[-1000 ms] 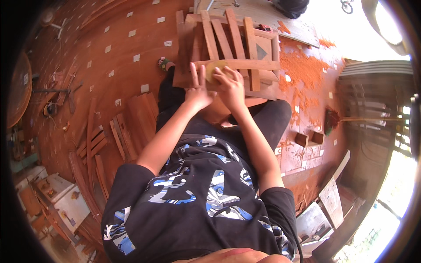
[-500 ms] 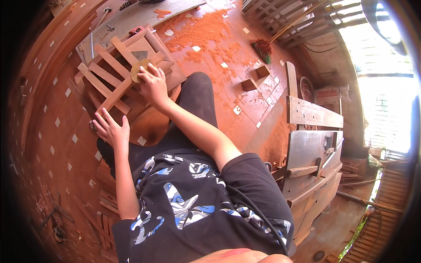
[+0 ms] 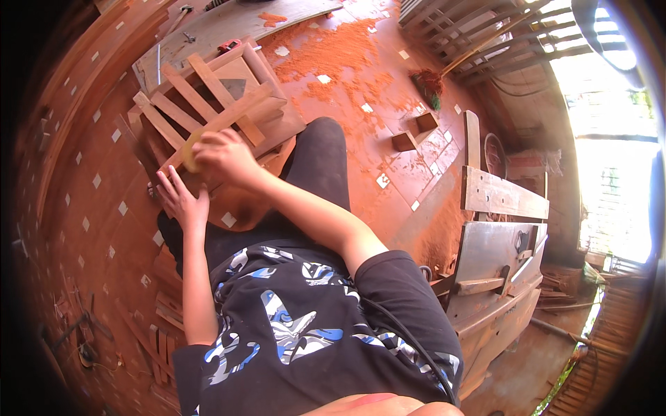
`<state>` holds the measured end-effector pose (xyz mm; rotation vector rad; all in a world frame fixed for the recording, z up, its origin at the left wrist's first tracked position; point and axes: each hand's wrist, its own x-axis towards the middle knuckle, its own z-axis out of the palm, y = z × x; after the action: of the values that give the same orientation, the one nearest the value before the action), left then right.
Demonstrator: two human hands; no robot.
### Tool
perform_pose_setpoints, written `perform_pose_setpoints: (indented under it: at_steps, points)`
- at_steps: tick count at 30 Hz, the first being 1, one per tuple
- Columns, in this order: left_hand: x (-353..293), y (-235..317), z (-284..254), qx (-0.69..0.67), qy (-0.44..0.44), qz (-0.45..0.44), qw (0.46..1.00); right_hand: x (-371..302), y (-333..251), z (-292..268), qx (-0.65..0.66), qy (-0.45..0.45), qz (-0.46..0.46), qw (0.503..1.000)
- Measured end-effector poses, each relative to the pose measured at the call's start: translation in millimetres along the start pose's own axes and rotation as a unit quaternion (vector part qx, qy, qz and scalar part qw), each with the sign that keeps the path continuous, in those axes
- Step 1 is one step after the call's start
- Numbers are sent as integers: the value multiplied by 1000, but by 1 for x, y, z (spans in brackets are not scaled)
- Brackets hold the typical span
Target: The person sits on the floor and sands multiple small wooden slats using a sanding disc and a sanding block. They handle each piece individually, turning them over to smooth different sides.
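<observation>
Right hand (image 3: 225, 156) closed on yellow sanding pad (image 3: 192, 149), pressed to slatted reddish wooden frame (image 3: 215, 104); left hand (image 3: 182, 201), earlier alongside, now off, open, fingers spread, bracing beside it.

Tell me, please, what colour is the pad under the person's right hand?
Pale yellow: the pad shows beneath the right hand on the wooden slat frame, in the head view.

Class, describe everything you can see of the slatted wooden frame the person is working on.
The wooden frame is built of pale, bare slats nailed across longer rails, with gaps between them. It lies tilted on the reddish tiled floor before the person's knees. The right hand presses a yellowish pad on one slat; the left hand rests open at its near edge. Orange sawdust lies beside it.
</observation>
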<state>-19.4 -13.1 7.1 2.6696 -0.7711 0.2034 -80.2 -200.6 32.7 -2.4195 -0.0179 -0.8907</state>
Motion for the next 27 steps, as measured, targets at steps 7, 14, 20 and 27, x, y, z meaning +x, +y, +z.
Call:
perform_pose_setpoints:
  at_steps: [7,14,20,27]
  points:
    - [3,12,-13,-131,-28,-8,991,-3,53,-27,-136,110,204,963]
    - [-1,15,-7,-161,-42,0,986,-11,2,13,-54,-19,29,998]
    - [0,10,-10,-128,-17,31,991,13,-8,-8,-40,-63,24,997]
    - [-2,16,-18,-147,-60,-31,987,0,64,-55,-217,75,169,958]
